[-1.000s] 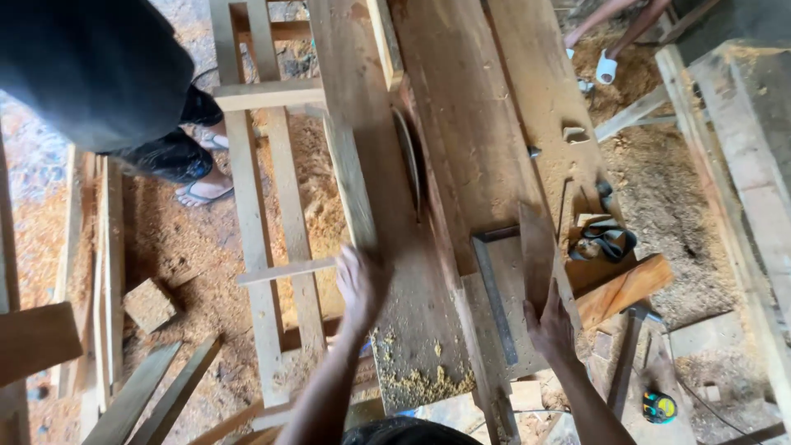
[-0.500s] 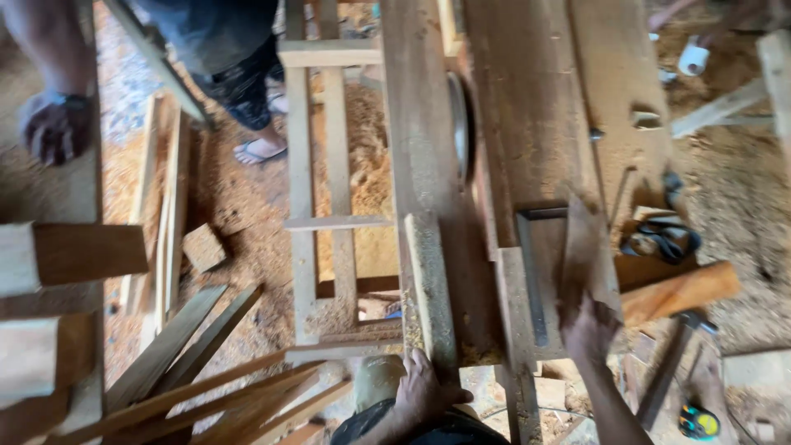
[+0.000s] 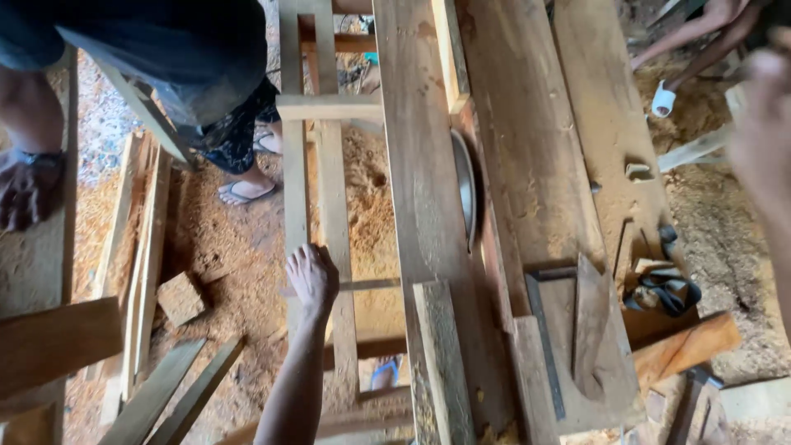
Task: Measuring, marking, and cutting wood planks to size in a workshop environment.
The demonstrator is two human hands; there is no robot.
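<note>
Empty left hand [image 3: 311,276] hangs open; right hand [image 3: 762,140] blurred.

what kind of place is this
Most likely a rough woodworking or sawmill shop. A circular saw blade stands in a slot of the plank table, sawdust covers the floor, and the left hand rests by a timber frame.
</note>
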